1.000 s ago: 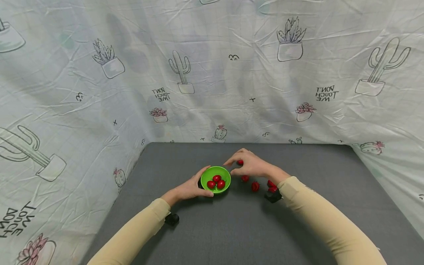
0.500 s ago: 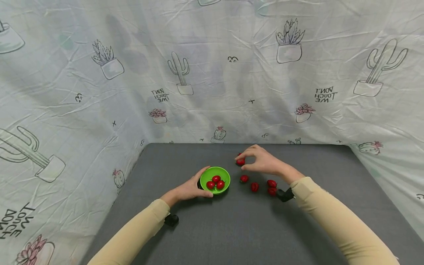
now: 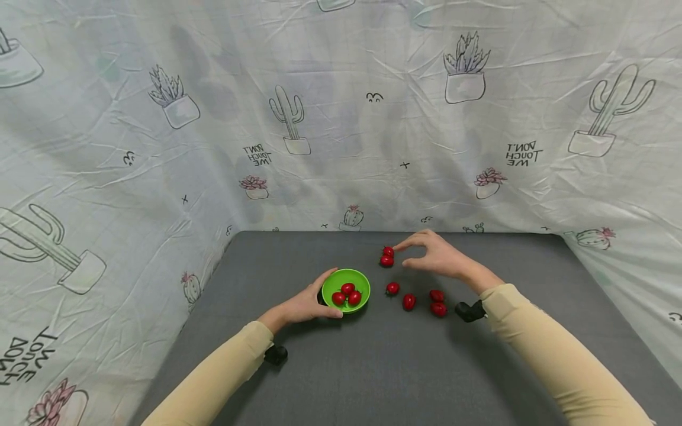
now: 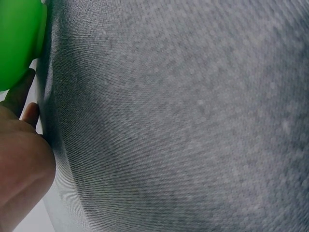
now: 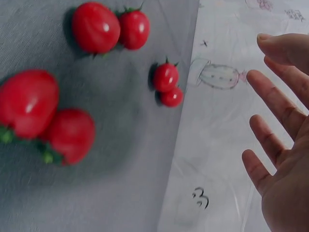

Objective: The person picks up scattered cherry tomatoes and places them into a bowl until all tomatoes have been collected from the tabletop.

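Note:
A green bowl (image 3: 364,280) holds three red tomatoes (image 3: 347,293) near the middle of the grey mat. My left hand (image 3: 311,303) cups the bowl's left side, thumb in front and fingers behind; the left wrist view shows the bowl's wall (image 4: 19,38) beside that hand (image 4: 21,164). My right hand (image 3: 403,257) hovers at the far side with fingers straight and spread, index tip just right of a far pair of tomatoes (image 3: 387,256). The right wrist view shows this hand (image 5: 277,121) holding nothing, apart from that pair (image 5: 168,86).
Several loose tomatoes (image 3: 409,301) lie on the grey mat (image 3: 373,367) right of the bowl, also seen close up (image 5: 96,27). A cactus-print cloth (image 3: 341,118) walls the mat at the back and both sides. Black wrist mounts (image 3: 470,310) sit under both sleeves.
My right hand has moved from beside the bowl to the right and farther back, its fingers opening next to the far pair of tomatoes. The left hand and bowl have stayed put.

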`<state>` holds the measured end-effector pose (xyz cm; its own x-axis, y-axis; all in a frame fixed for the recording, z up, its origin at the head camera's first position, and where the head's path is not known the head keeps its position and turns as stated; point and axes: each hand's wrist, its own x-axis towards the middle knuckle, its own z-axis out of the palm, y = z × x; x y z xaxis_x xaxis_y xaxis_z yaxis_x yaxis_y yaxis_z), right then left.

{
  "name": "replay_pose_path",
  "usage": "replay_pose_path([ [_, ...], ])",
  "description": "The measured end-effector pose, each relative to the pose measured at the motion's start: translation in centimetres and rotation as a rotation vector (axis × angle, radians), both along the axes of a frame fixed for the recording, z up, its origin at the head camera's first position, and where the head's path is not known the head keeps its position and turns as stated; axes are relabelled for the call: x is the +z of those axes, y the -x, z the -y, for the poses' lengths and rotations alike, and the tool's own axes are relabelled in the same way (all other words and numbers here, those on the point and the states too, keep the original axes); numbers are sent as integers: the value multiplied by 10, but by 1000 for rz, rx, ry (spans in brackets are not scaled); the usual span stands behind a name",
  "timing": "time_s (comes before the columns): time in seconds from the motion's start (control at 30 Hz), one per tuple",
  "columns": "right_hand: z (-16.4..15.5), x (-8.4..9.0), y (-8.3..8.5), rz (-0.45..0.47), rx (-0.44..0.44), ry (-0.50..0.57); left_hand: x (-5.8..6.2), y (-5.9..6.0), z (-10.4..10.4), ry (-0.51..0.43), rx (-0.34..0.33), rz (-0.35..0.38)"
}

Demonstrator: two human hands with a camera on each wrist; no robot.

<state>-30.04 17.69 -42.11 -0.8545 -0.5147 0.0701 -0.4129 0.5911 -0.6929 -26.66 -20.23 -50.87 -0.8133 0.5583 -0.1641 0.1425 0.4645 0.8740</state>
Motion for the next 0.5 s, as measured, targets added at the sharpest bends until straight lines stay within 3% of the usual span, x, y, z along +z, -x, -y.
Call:
replay_pose_path([
  [0.2, -18, -4, -2, -13, -33, -39, 0, -1, 0, -5, 0, 10],
  [0.5, -45, -14, -11, -29, -12, -74, 2, -3, -2, 4, 11, 5],
])
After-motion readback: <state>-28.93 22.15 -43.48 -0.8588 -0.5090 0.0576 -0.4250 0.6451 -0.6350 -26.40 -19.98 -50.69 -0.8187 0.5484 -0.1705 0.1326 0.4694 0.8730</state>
